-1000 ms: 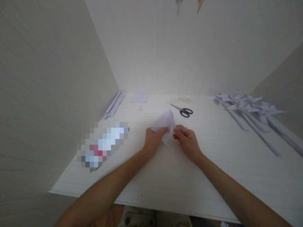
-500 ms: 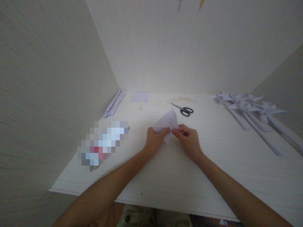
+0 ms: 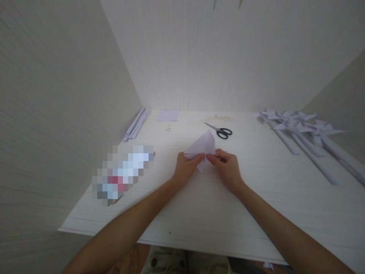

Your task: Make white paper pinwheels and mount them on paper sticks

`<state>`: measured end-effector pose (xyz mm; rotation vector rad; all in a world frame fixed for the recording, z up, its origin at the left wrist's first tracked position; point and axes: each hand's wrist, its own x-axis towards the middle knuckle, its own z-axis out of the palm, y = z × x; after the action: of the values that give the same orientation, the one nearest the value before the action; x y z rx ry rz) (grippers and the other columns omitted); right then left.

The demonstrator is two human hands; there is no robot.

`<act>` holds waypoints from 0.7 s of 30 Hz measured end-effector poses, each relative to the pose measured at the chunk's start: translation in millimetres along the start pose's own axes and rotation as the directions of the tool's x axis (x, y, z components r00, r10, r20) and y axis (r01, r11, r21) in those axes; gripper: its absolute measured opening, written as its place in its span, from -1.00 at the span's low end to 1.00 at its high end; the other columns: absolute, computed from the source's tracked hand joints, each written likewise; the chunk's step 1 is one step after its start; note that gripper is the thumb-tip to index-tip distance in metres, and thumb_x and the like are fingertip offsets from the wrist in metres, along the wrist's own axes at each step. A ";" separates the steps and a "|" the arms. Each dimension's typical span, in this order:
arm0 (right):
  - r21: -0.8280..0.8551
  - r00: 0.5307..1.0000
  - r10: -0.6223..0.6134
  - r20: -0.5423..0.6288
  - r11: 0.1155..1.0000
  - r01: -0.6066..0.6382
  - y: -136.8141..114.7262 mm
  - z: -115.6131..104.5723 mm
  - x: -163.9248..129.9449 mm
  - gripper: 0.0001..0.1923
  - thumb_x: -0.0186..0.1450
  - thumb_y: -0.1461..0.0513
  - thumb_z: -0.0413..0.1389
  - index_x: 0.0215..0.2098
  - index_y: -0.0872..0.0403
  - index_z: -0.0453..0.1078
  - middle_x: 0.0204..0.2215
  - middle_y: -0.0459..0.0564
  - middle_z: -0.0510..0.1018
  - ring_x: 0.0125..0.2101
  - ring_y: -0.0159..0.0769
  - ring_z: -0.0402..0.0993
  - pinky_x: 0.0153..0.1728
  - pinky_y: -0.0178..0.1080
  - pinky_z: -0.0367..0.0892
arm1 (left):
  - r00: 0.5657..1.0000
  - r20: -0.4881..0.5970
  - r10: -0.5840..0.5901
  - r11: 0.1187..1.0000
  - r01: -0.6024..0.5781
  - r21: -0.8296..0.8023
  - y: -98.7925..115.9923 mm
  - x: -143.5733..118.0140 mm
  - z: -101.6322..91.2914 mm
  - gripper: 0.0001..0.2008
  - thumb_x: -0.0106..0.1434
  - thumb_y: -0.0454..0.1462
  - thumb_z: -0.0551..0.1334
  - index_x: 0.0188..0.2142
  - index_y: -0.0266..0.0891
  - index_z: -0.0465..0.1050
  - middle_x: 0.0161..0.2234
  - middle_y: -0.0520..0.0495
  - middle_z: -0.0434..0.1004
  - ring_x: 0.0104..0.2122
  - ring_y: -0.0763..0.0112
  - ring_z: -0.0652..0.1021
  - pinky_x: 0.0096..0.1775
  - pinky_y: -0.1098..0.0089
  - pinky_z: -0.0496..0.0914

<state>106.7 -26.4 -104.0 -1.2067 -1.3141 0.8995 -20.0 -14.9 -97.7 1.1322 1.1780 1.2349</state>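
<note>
- The folded paper (image 3: 203,146), pale lilac, sits at the middle of the white table (image 3: 205,213), its rounded flap rising toward 12 o'clock and one small corner pointing down at 6 o'clock between my hands.
- From the left: loose paper strips (image 3: 137,125) lie along the left wall at about 10 o'clock from the paper, and a blurred-out object rests nearer, at 8 o'clock.
- My left hand (image 3: 186,169) pinches the paper's left corner, thumb on top, fingers closed on the sheet; the paper is at 1 o'clock from this hand, touching it.
- I judge that the step needs both corners kept pinned at the centre, with the flap pressed down without sliding, so the crease lands true.
- My right hand (image 3: 228,169) is closed on the paper's right edge, fingertips meeting the left hand's at the fold; the paper lies at 11 o'clock from it, touching.
- Scissors (image 3: 221,131) lie just beyond, at 1 o'clock from the paper, apart from it.
- Finished paper pinwheels (image 3: 296,127) on long stems rest well apart at 2 o'clock.
</note>
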 end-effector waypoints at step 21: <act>0.020 0.998 0.067 -0.010 0.998 -0.067 -0.6 -0.1 0.1 -0.74 0.01 0.17 0.13 -0.72 0.11 0.23 -0.69 -0.19 0.22 -0.64 -0.47 0.08 -0.62 -0.36 0.00 | 0.998 0.057 -0.010 1.000 0.009 0.022 -2.4 2.3 -3.4 -0.84 -0.12 -0.24 0.27 -0.55 -0.33 0.45 -0.60 0.02 0.44 -0.60 0.50 0.39 -0.53 0.50 0.27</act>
<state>106.7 -26.5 -103.4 -1.2448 -1.2601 0.9506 -23.2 -12.7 -100.3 1.1690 1.1550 1.1783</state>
